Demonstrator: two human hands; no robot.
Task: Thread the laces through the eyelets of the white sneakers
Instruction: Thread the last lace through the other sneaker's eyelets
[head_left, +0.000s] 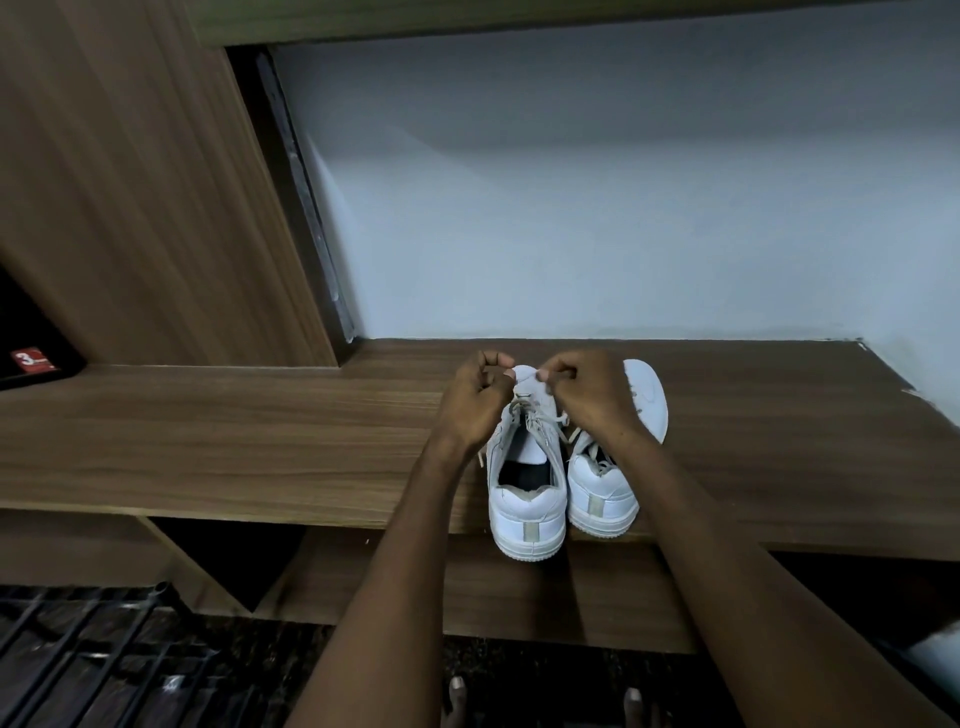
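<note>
The white sneakers (527, 499) stand heels outward on the wooden shelf (260, 431), left hand (475, 402) and right hand (587, 395) pinching lace ends near the left shoe's toe, apparently lower-eyelet threading; next needs steady feeding.

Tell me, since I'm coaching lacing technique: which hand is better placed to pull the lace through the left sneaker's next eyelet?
Probably the right hand: its fingertips pinch at the left sneaker's toe end, above the laces. The left hand is curled alongside, seemingly steadying.
</note>
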